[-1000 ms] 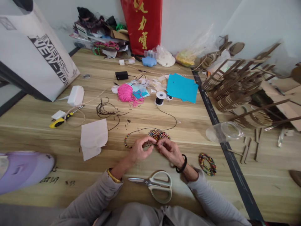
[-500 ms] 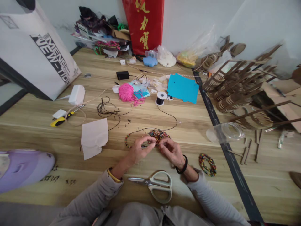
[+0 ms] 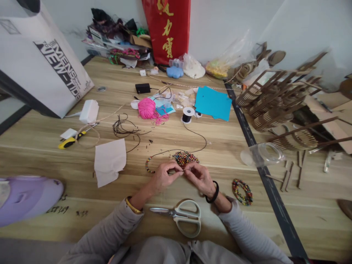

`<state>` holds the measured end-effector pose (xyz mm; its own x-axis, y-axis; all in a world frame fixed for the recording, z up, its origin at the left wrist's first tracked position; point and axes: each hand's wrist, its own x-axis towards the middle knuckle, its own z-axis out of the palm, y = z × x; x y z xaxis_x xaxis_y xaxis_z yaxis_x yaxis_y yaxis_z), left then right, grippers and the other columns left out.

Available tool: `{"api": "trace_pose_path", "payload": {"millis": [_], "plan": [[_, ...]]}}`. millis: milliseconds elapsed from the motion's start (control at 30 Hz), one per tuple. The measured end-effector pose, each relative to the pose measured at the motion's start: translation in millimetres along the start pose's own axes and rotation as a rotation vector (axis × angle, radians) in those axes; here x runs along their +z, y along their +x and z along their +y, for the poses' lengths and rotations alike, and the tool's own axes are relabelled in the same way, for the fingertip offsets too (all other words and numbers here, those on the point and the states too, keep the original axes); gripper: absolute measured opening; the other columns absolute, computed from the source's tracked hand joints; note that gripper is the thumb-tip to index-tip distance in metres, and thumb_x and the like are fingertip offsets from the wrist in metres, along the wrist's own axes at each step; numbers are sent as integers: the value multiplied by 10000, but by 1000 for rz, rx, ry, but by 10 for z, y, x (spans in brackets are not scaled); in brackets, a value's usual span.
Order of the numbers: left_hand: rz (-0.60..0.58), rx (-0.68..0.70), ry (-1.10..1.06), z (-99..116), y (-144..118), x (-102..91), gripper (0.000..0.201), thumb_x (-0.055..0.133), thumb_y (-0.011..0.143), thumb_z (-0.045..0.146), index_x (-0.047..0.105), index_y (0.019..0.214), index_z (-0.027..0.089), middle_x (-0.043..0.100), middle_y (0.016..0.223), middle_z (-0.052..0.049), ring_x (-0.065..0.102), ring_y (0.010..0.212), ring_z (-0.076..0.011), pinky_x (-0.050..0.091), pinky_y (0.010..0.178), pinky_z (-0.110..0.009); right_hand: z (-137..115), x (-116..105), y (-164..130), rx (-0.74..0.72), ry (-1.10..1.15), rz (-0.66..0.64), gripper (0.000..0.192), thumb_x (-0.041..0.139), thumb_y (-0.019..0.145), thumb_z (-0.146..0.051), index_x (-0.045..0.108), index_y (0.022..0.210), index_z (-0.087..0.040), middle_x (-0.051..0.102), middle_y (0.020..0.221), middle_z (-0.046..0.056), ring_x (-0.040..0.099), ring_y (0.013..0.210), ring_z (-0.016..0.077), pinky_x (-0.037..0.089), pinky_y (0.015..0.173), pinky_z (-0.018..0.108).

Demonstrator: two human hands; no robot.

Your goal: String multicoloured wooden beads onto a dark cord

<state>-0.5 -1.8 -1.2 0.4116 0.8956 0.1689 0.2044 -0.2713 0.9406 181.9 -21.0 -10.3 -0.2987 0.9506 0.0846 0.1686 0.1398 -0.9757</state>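
Observation:
My left hand (image 3: 162,176) and my right hand (image 3: 199,176) meet fingertip to fingertip over the wooden floor (image 3: 82,154). Between them they pinch a thin black cord (image 3: 202,137) that runs back to a small spool (image 3: 188,114). A short curve of strung coloured beads (image 3: 148,165) hangs off the cord left of my left hand. A pile of loose coloured beads (image 3: 184,158) lies just beyond my fingers. Whether a bead sits in my right fingertips I cannot tell.
White-handled scissors (image 3: 181,217) lie close to my lap. A finished bead bracelet (image 3: 242,190) rests right of my right wrist. Pink yarn (image 3: 146,108), blue paper (image 3: 213,102), loose black cord (image 3: 123,129), a white paper sheet (image 3: 109,161), a clear plastic lid (image 3: 263,154) and stacked wooden pieces (image 3: 277,106) lie around.
Both hands stay at the same spot; the fingertips have shifted slightly closer together on the cord. The view wobbles a little.

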Motion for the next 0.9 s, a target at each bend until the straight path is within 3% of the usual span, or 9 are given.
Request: {"api": "trace_pose_path", "payload": {"millis": [200,433,767,900], "plan": [[4,-3,-4,-16,5,-11,123,643,798,215,676,715,129,664,707,-52,603,702,-155,463,692,-269,39,-24,-3,24,24,-14,322,495,911,-474,571,848,-167,520,652,-1,462,572,115,380,529,231],[-26,-41,17,18,-10,-5,109,644,792,211,673,725,131,676,720,-51,614,705,-155,471,694,-265,41,-5,9,-101,-184,-27,305,480,929,-419,583,787,-170,562,668,15,484,595,121,381,555,241],[-32,-44,34,13,-12,0,85,646,784,197,680,737,135,696,732,-50,630,712,-158,477,707,-263,6,11,8,-153,-248,-38,294,452,945,-386,562,769,-179,555,661,15,492,591,123,384,559,243],[-30,-50,44,4,-14,-3,84,640,784,191,680,730,140,702,727,-47,629,699,-156,480,700,-263,-27,-82,32,-176,-287,-52,275,449,947,-375,588,807,-183,597,704,34,524,627,136,413,586,258]]}}
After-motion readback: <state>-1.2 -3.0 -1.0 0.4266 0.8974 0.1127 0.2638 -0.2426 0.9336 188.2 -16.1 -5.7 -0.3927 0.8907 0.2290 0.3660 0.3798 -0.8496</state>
